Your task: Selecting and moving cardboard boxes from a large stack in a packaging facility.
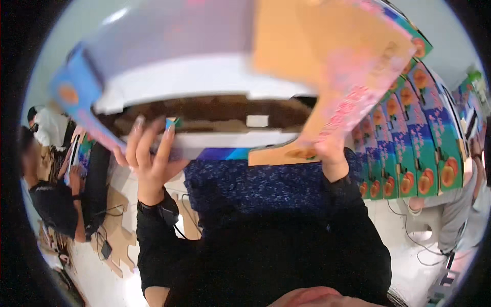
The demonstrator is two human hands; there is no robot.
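A large printed cardboard box (pixel 358 102), pink, blue and orange-tan with flower and fruit pictures, is tilted up in front of me and blurred by motion. Through its opening a brown inside shows below a white edge and a greyish panel. My left hand (pixel 149 156) grips its near left edge, fingers reaching over the rim; a small blue-green piece sits by the fingertips. At the near right corner, my right hand (pixel 332 153) is closed round the box's side, its fingers largely hidden.
Printed boxes with fruit pictures (pixel 409 138) stand in a close row on the right. One person in black (pixel 59 204) sits on the left, and a person in grey (pixel 455 204) is partly visible on the right. Cables (pixel 417 238) and flat cardboard pieces (pixel 120 225) lie on the floor.
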